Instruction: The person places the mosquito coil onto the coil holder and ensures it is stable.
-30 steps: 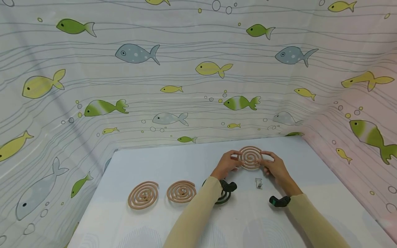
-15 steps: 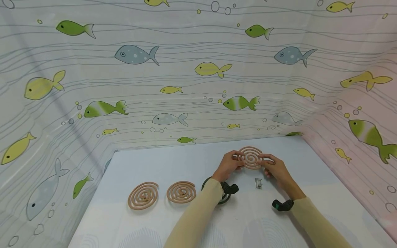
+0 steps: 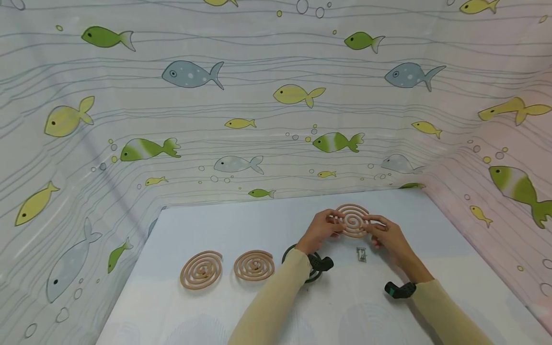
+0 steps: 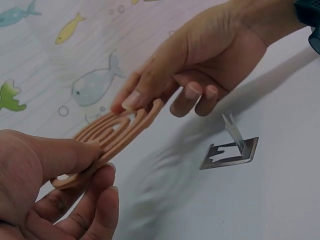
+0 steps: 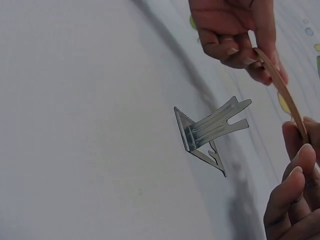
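Observation:
A brown mosquito coil (image 3: 352,221) is held up over the far right part of the table, pinched at opposite edges by both hands. My left hand (image 3: 318,232) grips its left side, thumb on top and fingers beneath, as the left wrist view shows. My right hand (image 3: 390,239) pinches the right edge between thumb and fingers. Seen from the right wrist, the coil (image 5: 288,97) is nearly edge-on. Below the hands, a small metal coil stand (image 5: 215,125) lies on the white surface, its forked tongue bent upward.
Two more brown coils, a left one (image 3: 201,270) and a middle one (image 3: 254,266), rest on the table with small metal pieces at their centres. A dark green coil (image 3: 286,253) is partly hidden under the left forearm. A fish-patterned sheet (image 3: 276,143) rises behind the table.
Both hands have shifted slightly to the right with the brown coil between them. The right wrist has moved a little right and lower. The coils on the table and the stand stay put.

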### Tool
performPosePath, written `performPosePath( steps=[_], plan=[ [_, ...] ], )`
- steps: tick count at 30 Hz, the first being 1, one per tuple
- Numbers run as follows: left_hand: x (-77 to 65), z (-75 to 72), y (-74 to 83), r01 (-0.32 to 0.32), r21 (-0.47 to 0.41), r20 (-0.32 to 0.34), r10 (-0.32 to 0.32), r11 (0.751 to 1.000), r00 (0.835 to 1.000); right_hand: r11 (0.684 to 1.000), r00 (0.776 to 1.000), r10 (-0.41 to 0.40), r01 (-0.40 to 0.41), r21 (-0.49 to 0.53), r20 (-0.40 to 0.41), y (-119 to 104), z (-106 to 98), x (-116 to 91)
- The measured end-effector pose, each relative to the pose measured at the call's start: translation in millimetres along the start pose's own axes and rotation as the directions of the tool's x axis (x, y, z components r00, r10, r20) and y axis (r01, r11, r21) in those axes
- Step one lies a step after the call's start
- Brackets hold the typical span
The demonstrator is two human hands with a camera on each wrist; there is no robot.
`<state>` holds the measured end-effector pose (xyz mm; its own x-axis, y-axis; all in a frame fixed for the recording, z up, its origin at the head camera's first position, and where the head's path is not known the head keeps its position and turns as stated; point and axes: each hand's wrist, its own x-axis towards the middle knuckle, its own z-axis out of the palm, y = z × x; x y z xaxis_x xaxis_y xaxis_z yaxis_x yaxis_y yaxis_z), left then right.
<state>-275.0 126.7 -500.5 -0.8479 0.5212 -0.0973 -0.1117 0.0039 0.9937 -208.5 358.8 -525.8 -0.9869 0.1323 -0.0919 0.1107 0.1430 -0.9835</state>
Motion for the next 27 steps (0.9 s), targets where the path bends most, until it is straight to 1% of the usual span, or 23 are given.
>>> performPosePath(
  steps=[4, 9, 13, 20, 27],
  plan=[
    [-1.3, 0.6, 2.7, -0.005, 0.000, 0.021, 0.005, 1.000, 1.000, 1.000, 1.000, -0.007, 0.007, 0.001, 0.002, -1, -1, -3],
    [-5.3, 3.2, 9.6, -0.013, -0.004, 0.050, 0.013, 1.000, 0.999, 1.000, 1.000, -0.013, 0.012, 0.029, 0.016, -3, -1, -7],
    [-8.1, 6.2, 13.2, -0.025, 0.011, 0.065, 0.024, 1.000, 0.998, 0.998, 0.999, -0.027, 0.026, 0.049, 0.019, -5, -3, -10],
    [-11.0, 8.0, 8.4, -0.018, 0.038, 0.075, 0.015, 0.999, 0.997, 0.997, 0.998, -0.041, 0.039, 0.066, 0.037, -5, -4, -15],
    [-14.6, 9.4, 7.2, -0.015, 0.048, 0.059, 0.012, 0.999, 0.998, 0.997, 0.998, -0.030, 0.026, 0.076, 0.063, -5, -2, -20]
  ],
)
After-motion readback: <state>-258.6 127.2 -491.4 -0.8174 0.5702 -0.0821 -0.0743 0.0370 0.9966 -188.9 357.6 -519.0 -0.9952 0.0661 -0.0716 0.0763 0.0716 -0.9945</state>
